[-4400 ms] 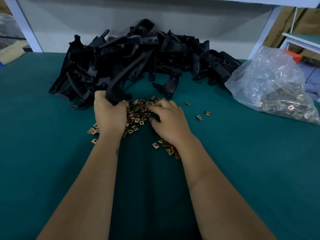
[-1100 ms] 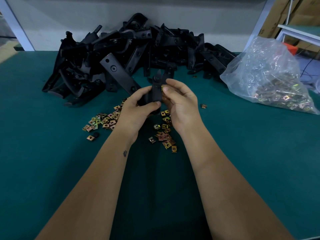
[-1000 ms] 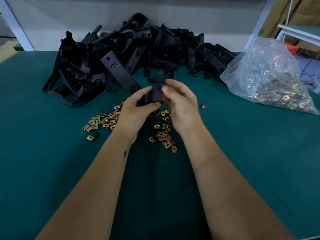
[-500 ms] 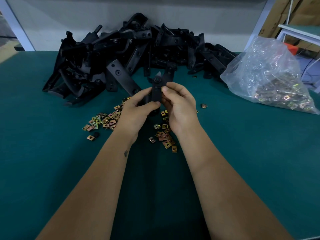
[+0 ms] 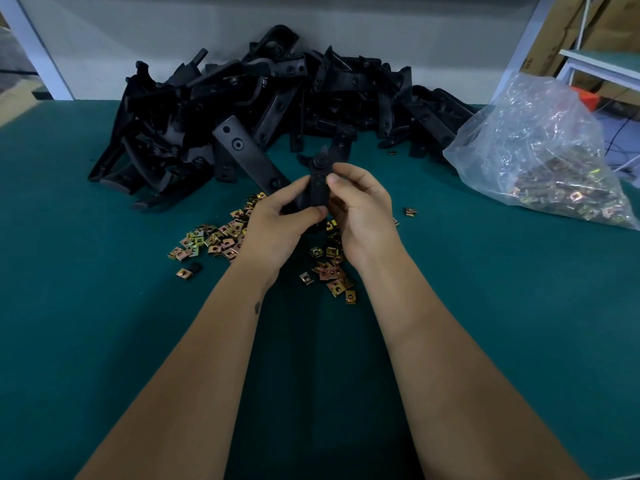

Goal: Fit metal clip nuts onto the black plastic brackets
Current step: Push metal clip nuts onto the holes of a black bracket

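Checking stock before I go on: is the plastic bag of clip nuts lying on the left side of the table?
No, the plastic bag lies at the right.

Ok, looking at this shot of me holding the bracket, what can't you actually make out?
Head view only:
- Whether a clip nut is seated on the held bracket: the right hand thumb covers that edge.
- The bracket's lower end: hidden inside the left hand.
- Count of nuts in the plastic bag: glare and crumpled film blur them.
- Loose clip nuts under both hands: covered.

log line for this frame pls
left hand grips black bracket | right hand pinches its edge | clip nut hidden by fingers | loose clip nuts on green table
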Motion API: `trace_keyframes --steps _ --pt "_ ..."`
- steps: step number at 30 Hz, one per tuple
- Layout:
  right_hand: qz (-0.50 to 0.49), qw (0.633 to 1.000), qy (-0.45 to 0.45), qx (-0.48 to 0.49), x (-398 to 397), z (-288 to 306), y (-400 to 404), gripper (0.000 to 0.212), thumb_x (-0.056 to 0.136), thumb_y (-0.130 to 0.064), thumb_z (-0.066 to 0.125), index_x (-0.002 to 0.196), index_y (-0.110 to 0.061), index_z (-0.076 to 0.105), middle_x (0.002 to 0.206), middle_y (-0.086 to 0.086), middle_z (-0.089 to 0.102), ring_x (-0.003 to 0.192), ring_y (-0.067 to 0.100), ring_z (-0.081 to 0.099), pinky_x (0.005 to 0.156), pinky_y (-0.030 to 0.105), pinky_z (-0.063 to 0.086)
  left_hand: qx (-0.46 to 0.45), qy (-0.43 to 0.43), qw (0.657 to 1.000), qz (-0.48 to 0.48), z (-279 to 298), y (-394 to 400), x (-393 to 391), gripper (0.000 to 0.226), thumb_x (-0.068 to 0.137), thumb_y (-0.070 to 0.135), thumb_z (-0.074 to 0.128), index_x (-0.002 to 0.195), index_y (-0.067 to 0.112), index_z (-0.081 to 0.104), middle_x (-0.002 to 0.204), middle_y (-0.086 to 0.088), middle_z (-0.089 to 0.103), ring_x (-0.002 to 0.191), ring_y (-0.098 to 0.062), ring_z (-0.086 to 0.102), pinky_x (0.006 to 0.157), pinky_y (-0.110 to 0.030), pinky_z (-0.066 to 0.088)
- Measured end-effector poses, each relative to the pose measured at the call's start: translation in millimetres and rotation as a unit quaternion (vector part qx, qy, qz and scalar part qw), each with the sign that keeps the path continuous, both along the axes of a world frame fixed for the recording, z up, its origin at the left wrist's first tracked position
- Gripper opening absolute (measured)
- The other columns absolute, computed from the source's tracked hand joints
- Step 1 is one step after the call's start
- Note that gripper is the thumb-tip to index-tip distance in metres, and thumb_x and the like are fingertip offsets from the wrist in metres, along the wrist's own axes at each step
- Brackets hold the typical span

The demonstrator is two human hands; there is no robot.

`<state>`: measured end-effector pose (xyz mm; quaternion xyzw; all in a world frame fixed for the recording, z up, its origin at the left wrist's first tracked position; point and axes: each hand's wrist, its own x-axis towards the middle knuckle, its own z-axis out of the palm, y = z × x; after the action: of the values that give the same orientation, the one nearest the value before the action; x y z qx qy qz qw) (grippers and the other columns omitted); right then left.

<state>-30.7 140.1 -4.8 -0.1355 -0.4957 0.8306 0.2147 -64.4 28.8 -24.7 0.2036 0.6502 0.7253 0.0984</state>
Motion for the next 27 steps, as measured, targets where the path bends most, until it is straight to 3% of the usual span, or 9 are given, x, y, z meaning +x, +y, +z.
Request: trace_keyframes --steps 6,11,19,27 --pt "-0.004 1.000 0.008 -0.015 -1.5 -0.9 -1.9 0.018 0.090 0.008 0.059 0.084 -0.009 0.062 0.098 0.017 0.055 0.094 0.028 0.056 0.088 0.035 0.050 -0.004 0.035 0.999 -0.005 0.9 0.2 4.3 0.043 0.088 0.002 0.067 0.119 0.032 0.070 0.106 0.013 0.074 0.102 0.000 0.065 0.088 -0.013 0.048" --pt "0.004 1.000 0.001 -0.006 -1.8 -0.2 1.0 0.017 0.089 0.007 0.060 0.084 -0.008 0.064 0.099 0.017 0.058 0.092 0.026 0.059 0.083 0.030 0.053 -0.008 0.031 0.999 -0.001 1.7 0.4 4.3 0.043 0.087 0.001 0.066 0.120 0.029 0.070 0.103 0.013 0.075 0.099 0.002 0.065 0.087 -0.012 0.048" --pt "-0.010 1.000 -0.008 -0.029 -4.6 -2.0 0.6 0.017 0.089 0.007 0.062 0.083 -0.009 0.064 0.089 0.010 0.067 0.085 0.021 0.064 0.081 0.030 0.055 -0.018 0.028 0.999 0.009 2.6 1.8 6.7 0.045 0.088 0.001 0.066 0.127 0.025 0.067 0.113 0.007 0.073 0.109 -0.005 0.064 0.103 -0.023 0.046" --pt "-0.012 0.998 -0.012 -0.059 -4.9 -1.1 -2.9 0.017 0.090 0.006 0.061 0.083 -0.009 0.064 0.088 0.010 0.067 0.084 0.021 0.064 0.085 0.033 0.054 -0.021 0.022 1.000 0.005 3.4 1.9 7.5 0.046 0.090 0.001 0.065 0.131 0.023 0.064 0.117 0.005 0.072 0.114 -0.009 0.063 0.106 -0.028 0.046"
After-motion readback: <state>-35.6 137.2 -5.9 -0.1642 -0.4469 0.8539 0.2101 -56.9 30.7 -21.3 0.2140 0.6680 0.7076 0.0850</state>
